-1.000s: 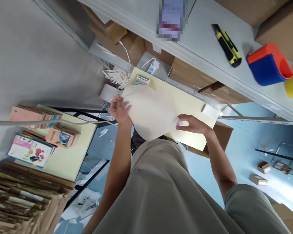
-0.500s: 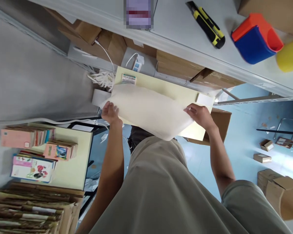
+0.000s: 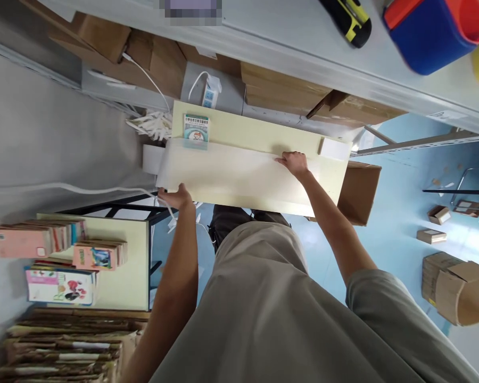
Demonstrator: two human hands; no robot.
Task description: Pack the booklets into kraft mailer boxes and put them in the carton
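A thin, translucent white sheet [image 3: 231, 173] lies nearly flat across the pale yellow tabletop [image 3: 259, 130]. My right hand [image 3: 295, 162] is closed, pinching the sheet near its far edge, right of the middle. At the near left corner, my left hand [image 3: 178, 197] has its fingers curled at the sheet's edge, thumb raised; its grip is partly hidden. A small green and white book [image 3: 196, 128] rests at the table's far left, its lower part covered by the sheet. A white block-like item [image 3: 335, 148] sits at the far right.
Above the table runs a grey shelf [image 3: 271, 50] with a yellow-black utility knife [image 3: 353, 24] and a blue-red holder [image 3: 431, 37]. A power strip [image 3: 210, 97] lies behind the table. Stacked books [image 3: 24, 242] stand on a side table at left. An open carton [image 3: 359, 194] is at right.
The billowing sheet has come down flat on the table. My right hand moved left and away from me; my left hand moved slightly nearer to me. More of the book's cover shows.
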